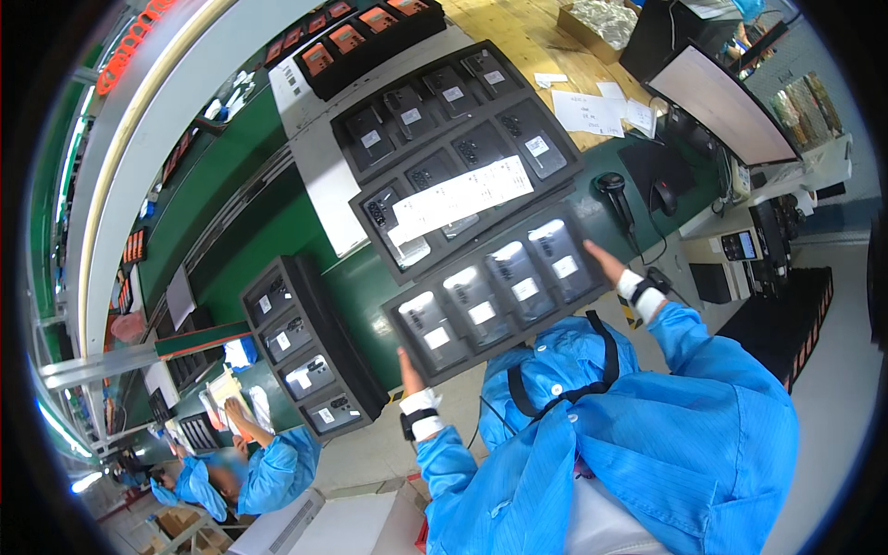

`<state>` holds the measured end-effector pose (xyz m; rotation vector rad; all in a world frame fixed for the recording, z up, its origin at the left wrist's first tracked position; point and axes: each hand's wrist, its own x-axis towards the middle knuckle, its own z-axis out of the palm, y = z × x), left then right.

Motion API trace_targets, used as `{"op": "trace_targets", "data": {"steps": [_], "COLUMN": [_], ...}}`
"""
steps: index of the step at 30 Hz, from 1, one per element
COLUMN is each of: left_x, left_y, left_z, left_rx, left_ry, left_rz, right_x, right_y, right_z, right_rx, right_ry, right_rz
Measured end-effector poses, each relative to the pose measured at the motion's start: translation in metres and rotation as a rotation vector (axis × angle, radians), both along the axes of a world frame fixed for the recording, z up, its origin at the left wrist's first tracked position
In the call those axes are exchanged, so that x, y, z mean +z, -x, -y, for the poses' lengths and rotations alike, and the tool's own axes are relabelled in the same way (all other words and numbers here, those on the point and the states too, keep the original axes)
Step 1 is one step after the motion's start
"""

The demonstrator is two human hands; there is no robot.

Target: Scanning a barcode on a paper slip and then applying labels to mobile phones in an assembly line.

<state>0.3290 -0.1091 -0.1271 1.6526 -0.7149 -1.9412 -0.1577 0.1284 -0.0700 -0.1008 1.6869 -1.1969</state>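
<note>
Between my two hands I hold a dark grey foam tray (474,359) by its opposite ends, slightly tilted. In its slots lies a row of several dark, phone-shaped devices, each with a small white label (481,313). My left hand (413,376) grips the near left end, thumb showing along the edge. At the right end is my right hand (606,265), also closed on the tray; the fingers of both hands are mostly hidden beneath. Just beyond stands a larger foam tray (435,150) with two rows of similar devices, partly covered by a printed white sheet (467,200).
To the left stands a stack of foam trays (338,342) holding labelled devices. A barcode scanner (614,192), a mouse (663,196) and a monitor (721,102) are at the right. Orange-faced devices (348,38) sit in a far black tray. A co-worker in blue (282,467) works lower left.
</note>
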Motion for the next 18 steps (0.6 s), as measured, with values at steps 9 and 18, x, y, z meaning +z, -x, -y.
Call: {"op": "trace_targets", "data": {"steps": [9,18], "left_x": [0.026,0.025], "left_y": [-0.023,0.039], "left_z": [0.020,0.010], "left_rx": [0.015,-0.030], "left_ry": [-0.077,-0.042], "left_rz": [-0.174,-0.129], "right_x": [-0.003,0.014], "right_y": [-0.026,0.011], "right_z": [0.029,0.002], "right_rx": [-0.015,-0.089], "right_ry": [0.069,0.022], "right_rz": [0.259,0.119]}}
